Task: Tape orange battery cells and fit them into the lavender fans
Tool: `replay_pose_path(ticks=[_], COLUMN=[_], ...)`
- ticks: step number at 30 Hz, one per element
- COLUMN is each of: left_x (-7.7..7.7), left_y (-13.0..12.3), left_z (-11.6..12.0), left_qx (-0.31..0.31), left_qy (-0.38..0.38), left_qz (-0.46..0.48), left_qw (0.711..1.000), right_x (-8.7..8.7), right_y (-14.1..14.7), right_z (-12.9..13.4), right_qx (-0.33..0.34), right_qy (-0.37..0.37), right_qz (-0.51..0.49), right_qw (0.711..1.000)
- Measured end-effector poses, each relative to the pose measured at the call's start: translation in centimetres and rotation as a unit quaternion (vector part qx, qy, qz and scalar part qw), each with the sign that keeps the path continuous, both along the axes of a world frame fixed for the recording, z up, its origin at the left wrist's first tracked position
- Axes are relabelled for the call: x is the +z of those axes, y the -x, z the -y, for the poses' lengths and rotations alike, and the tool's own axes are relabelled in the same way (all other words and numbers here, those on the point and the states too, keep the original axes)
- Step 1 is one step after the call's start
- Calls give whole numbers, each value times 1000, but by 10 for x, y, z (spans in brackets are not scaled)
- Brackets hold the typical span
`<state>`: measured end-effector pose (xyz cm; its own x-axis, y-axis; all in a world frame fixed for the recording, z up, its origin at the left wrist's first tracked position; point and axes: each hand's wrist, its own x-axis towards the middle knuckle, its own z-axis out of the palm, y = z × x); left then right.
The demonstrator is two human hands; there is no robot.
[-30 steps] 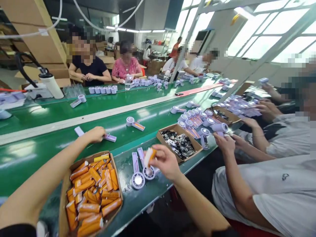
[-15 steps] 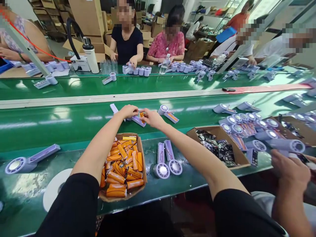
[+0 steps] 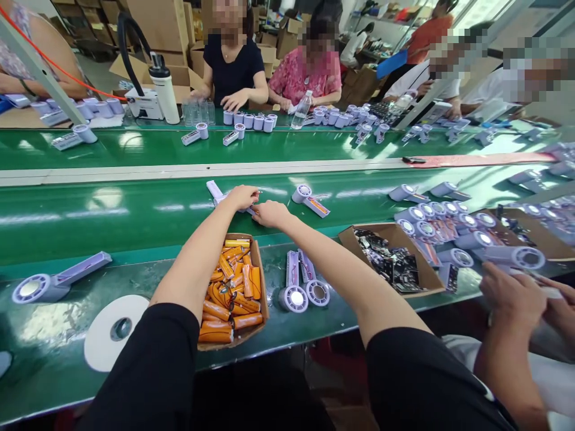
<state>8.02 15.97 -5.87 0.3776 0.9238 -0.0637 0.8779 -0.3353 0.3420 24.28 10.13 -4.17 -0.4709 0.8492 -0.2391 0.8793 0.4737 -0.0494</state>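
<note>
Over the green belt (image 3: 90, 218), my left hand (image 3: 242, 196) and my right hand (image 3: 271, 214) are close together at a lavender fan part, mostly hidden beneath them. My left hand's fingers are closed near a thin wire. The right hand's fingers are pressed together at the part's edge. A lavender handle (image 3: 215, 190) sticks out to the left of my left hand. Right of my hands lies a lavender fan (image 3: 302, 193) with an orange battery in its open handle. Nearer to me stands a cardboard box of orange batteries (image 3: 265, 299).
Two fans (image 3: 294, 299) lie right of the battery box, and another (image 3: 33, 289) lies far left by a white roll (image 3: 96, 335). A box of circuit boards (image 3: 390, 263) stands right. A co-worker's hands (image 3: 516, 299) hold a fan; people sit opposite.
The orange battery seen between my hands is now hidden. My right hand has shifted slightly left, closer to my left hand. Across the belt, a fan now lies before the person in black.
</note>
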Motion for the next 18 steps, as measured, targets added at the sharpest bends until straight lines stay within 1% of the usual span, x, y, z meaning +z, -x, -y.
replay_pose_path(ticks=[2,4,5,6,7,8,9,10,12,13,15,16,17,18], left_x=[8,24,33,44,53,61,67,71,70,65,49,39,28,16], left_y=[-5,-7,-5,1,10,25,43,65,115,141,188,208,224,237], left_z=[1,9,18,32,51,76,108,146,233,280,370,409,441,467], left_qx=[5,13,19,25,29,31,33,35,59,73,79,78,92,108], left_qy=[-1,-12,-20,-34,-52,-72,-93,-111,-116,-98,-25,9,23,28], left_qz=[11,22,27,34,44,57,70,82,78,61,10,-23,-59,-90], left_qw=[1000,1000,999,999,997,995,993,990,988,991,996,997,994,990], right_x=[4,11,16,21,25,29,31,31,29,26,23,23,24,25], right_y=[-1,-6,-10,-15,-22,-29,-38,-48,-72,-86,-113,-123,-129,-129], right_z=[-1,-2,-2,-1,2,8,16,29,67,92,148,176,203,227], right_qx=[5,7,3,-3,-10,-13,-14,-11,2,6,17,22,40,58], right_qy=[-1,-7,-13,-21,-30,-37,-45,-56,-78,-85,-60,-35,-2,35], right_qz=[2,-4,-10,-17,-27,-35,-51,-82,-191,-268,-385,-416,-435,-450], right_qw=[1000,1000,1000,1000,999,999,998,995,979,960,921,909,899,890])
